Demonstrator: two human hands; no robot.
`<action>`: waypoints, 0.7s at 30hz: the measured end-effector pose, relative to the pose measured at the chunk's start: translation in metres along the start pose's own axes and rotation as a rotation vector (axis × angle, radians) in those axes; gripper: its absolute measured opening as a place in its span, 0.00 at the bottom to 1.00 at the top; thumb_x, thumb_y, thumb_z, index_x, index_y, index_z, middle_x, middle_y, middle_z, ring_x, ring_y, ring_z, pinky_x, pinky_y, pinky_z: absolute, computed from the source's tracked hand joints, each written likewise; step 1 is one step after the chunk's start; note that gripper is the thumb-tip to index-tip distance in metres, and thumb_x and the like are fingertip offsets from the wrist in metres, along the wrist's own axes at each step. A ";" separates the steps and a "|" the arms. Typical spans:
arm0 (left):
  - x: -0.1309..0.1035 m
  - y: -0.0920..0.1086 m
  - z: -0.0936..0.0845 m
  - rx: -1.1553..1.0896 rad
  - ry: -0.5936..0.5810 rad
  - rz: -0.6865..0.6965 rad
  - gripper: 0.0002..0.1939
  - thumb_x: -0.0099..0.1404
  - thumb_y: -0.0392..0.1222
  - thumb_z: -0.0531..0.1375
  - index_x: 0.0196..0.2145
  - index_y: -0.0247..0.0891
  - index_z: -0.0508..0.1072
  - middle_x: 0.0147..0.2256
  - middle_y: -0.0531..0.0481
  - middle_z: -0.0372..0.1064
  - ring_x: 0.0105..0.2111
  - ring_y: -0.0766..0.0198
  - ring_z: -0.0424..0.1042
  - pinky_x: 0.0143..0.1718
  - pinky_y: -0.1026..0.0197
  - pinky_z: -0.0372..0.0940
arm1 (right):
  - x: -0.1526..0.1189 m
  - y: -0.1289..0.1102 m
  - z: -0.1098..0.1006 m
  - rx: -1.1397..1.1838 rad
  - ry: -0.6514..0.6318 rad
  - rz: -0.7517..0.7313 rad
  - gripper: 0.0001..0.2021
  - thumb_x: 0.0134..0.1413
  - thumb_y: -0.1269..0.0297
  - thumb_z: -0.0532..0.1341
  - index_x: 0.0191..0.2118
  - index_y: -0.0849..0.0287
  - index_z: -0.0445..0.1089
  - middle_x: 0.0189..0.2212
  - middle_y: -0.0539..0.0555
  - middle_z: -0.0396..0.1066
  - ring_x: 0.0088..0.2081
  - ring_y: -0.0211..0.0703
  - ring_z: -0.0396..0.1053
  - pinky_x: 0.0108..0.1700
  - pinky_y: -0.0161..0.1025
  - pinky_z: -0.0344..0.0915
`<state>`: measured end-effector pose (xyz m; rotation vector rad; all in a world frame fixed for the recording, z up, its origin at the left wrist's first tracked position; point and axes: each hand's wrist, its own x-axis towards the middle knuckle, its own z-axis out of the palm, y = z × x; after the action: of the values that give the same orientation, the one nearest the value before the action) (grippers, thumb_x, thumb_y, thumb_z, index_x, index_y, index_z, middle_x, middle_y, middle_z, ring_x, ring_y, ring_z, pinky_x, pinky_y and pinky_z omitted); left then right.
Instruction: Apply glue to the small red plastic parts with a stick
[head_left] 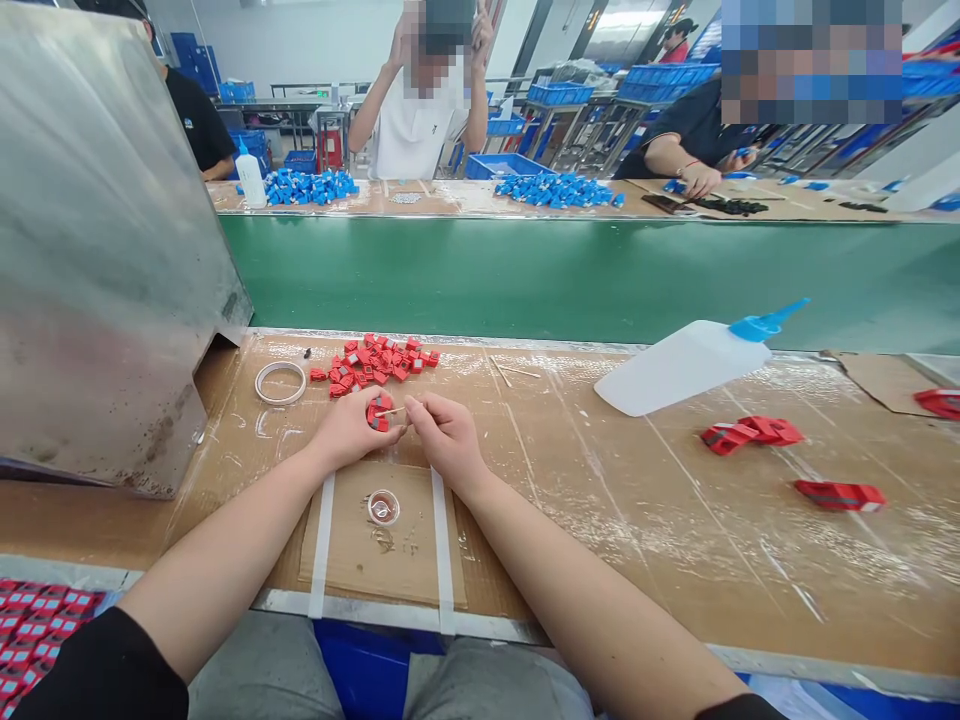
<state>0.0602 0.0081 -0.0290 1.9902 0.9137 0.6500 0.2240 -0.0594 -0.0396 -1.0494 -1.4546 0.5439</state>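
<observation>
My left hand (358, 428) is closed around a small red plastic part (378, 412), with its inner side facing my right hand. Pinched in the fingers of my right hand (448, 432) is a thin wooden stick (393, 411), its tip at the red part. Just beyond my hands lies a heap of similar red parts (367, 362). Closer to me, a small clear round cup (383, 507) with a little brownish content rests on a cardboard sheet (352, 570) held down by white tape strips.
A tape roll (280, 384) lies left, beside a large metal housing (97, 250). Loose sticks (517, 371) lie beyond my right hand. To the right are a white squeeze bottle (682, 368) and several red pieces (840, 494). Across the green belt (480, 270), people sit near blue parts (555, 190).
</observation>
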 end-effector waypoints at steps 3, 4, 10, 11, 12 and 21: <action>0.000 -0.001 0.000 0.000 -0.001 0.013 0.13 0.57 0.47 0.68 0.36 0.39 0.71 0.32 0.56 0.71 0.32 0.65 0.67 0.35 0.63 0.59 | 0.001 -0.001 0.000 -0.029 0.001 -0.010 0.23 0.73 0.56 0.57 0.25 0.59 0.59 0.22 0.47 0.57 0.24 0.39 0.55 0.29 0.37 0.50; 0.000 -0.002 0.000 0.006 -0.001 0.011 0.14 0.57 0.48 0.68 0.36 0.39 0.72 0.32 0.55 0.71 0.33 0.64 0.68 0.35 0.63 0.59 | 0.002 -0.001 0.000 -0.044 0.013 -0.014 0.23 0.73 0.57 0.57 0.24 0.59 0.58 0.22 0.47 0.56 0.24 0.39 0.54 0.29 0.37 0.50; 0.001 -0.005 0.000 0.026 -0.001 0.005 0.14 0.57 0.48 0.68 0.37 0.39 0.72 0.33 0.54 0.72 0.34 0.63 0.69 0.36 0.62 0.60 | 0.000 0.001 0.001 -0.085 0.021 -0.039 0.24 0.71 0.59 0.57 0.24 0.58 0.51 0.21 0.46 0.49 0.23 0.37 0.48 0.27 0.37 0.45; 0.001 -0.005 0.000 0.029 -0.006 0.004 0.14 0.57 0.48 0.67 0.37 0.39 0.72 0.33 0.54 0.72 0.33 0.63 0.69 0.36 0.62 0.60 | 0.000 0.000 0.000 -0.083 0.017 -0.046 0.23 0.72 0.59 0.57 0.24 0.59 0.52 0.21 0.46 0.50 0.23 0.38 0.49 0.27 0.37 0.45; 0.001 -0.005 0.001 0.032 -0.007 0.005 0.14 0.57 0.48 0.68 0.37 0.39 0.71 0.33 0.54 0.72 0.33 0.63 0.69 0.36 0.62 0.60 | 0.000 -0.001 -0.002 -0.078 0.025 -0.058 0.23 0.72 0.59 0.57 0.24 0.59 0.53 0.21 0.46 0.51 0.23 0.38 0.50 0.28 0.37 0.46; 0.005 -0.010 -0.004 -0.132 0.226 -0.037 0.21 0.57 0.51 0.69 0.40 0.39 0.66 0.29 0.56 0.66 0.28 0.67 0.64 0.34 0.65 0.60 | -0.006 -0.027 -0.016 0.106 -0.769 -0.248 0.27 0.74 0.56 0.54 0.22 0.56 0.47 0.19 0.46 0.48 0.21 0.40 0.49 0.28 0.39 0.47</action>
<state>0.0569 0.0174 -0.0350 1.8034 1.0114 0.9044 0.2307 -0.0813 -0.0175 -0.5693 -2.1582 0.8874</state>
